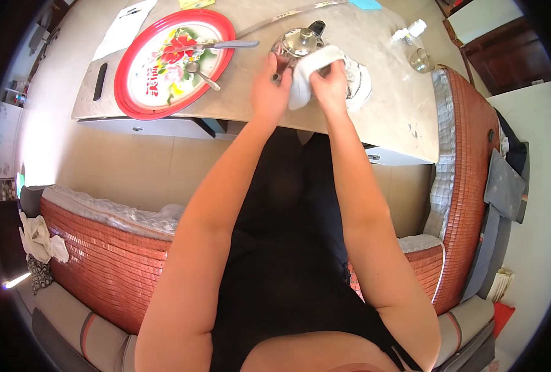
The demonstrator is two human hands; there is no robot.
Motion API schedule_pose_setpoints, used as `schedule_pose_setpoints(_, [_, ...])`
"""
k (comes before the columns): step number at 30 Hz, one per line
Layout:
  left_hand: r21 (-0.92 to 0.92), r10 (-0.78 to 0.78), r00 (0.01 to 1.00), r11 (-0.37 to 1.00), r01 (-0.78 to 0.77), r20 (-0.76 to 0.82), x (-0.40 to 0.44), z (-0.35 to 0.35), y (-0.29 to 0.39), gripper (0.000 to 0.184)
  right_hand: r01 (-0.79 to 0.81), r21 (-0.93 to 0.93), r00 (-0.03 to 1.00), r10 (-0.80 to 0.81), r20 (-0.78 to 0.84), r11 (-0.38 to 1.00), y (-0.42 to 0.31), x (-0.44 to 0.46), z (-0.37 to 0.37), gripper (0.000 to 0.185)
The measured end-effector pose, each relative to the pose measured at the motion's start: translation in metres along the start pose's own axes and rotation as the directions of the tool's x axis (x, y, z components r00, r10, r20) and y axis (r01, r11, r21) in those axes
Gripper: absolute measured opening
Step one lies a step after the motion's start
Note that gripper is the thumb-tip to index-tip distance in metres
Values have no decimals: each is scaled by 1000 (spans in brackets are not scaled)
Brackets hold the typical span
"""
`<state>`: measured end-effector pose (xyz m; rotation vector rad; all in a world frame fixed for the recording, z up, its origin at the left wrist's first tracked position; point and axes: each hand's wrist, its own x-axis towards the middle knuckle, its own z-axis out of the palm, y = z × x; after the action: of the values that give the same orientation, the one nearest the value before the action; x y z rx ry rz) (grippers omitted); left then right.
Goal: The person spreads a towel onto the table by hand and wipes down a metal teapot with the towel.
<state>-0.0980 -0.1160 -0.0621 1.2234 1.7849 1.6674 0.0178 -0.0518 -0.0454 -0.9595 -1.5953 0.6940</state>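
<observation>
A shiny metal teapot (300, 41) with a dark handle or spout at its top right stands on the table. My left hand (272, 87) is closed at the teapot's near left side, its fingers partly hidden. In my right hand (330, 84) is a white cloth (316, 62), pinched between thumb and fingers. The cloth hangs at the teapot's near right side and covers part of it. Just right of that hand lies a white item with a dark patterned edge (357, 80).
A red-rimmed floral tray (123, 80) holding a knife (226, 44) and a spoon (201, 75) is on the left. A black object (100, 82) lies beside it. Toward the right are a glass cup (421, 60) and a small white bottle (416, 28). Sofas flank the table's near side.
</observation>
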Motion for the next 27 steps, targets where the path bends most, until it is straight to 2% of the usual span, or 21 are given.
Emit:
schedule_pose_setpoints(2, [-18, -50, 998, 999, 50, 25, -1, -1, 2, 52, -47, -28, 999, 47, 10, 999, -15, 10, 16, 43])
schedule_pose_setpoints(3, [-26, -74, 997, 997, 75, 36, 0, -1, 2, 53, -71, -31, 997, 70, -39, 997, -14, 14, 24, 44])
schedule_pose_setpoints(6, [-35, 27, 999, 999, -27, -26, 3, 3, -10, 51, -36, 95, 999, 36, -5, 995, -6, 16, 19, 47])
schedule_pose_setpoints(7, [2, 42, 999, 999, -42, -30, 3, 3, -12, 50, -46, 83, 999, 45, 10, 995, 4, 14, 15, 43])
schedule_pose_setpoints(10, [61, 60, 998, 996, -58, -29, 4, -1, -7, 49, -181, 203, 979, 157, 128, 962, 16, 13, -6, 35])
schedule_pose_setpoints(11, [43, 44, 999, 998, -43, -21, 3, -2, -3, 49, -312, 202, 943, 276, 188, 928, 17, 14, -14, 30])
schedule_pose_setpoints(14, [3, 26, 1000, 1000, -26, -11, 2, -2, -1, 49, -352, 215, 924, 300, 239, 911, 6, 20, -21, 32])
schedule_pose_setpoints(15, [-7, 26, 1000, 1000, -26, -11, 2, -2, -1, 49, -336, 185, 920, 280, 274, 924, 5, 23, -20, 38])
schedule_pose_setpoints(18, [9, -5, 1000, 1000, 5, -10, 4, -1, -5, 49, 24, -33, 996, -21, 92, 999, -1, 20, 7, 48])
schedule_pose_setpoints(19, [24, 0, 1000, 1000, 0, -9, 4, -1, -6, 49, 4, -34, 999, -3, 53, 999, -4, 21, 13, 56])
schedule_pose_setpoints(22, [37, 1, 1000, 999, -1, -1, 4, -2, -8, 49, 69, -42, 996, -72, -50, 997, 0, 16, 20, 50])
schedule_pose_setpoints(25, [-17, 10, 1000, 1000, -9, 19, 5, -2, -9, 49, 67, 153, 993, -82, 90, 986, 14, 18, 0, 45])
schedule_pose_setpoints(26, [-35, 35, 999, 999, -34, 24, 6, -2, -11, 50, -86, 297, 989, 46, 139, 951, 19, 15, -9, 43])
schedule_pose_setpoints(27, [-54, 60, 998, 997, -58, 23, 8, -3, -9, 50, -103, 277, 981, 52, 184, 955, 21, 20, -15, 45])
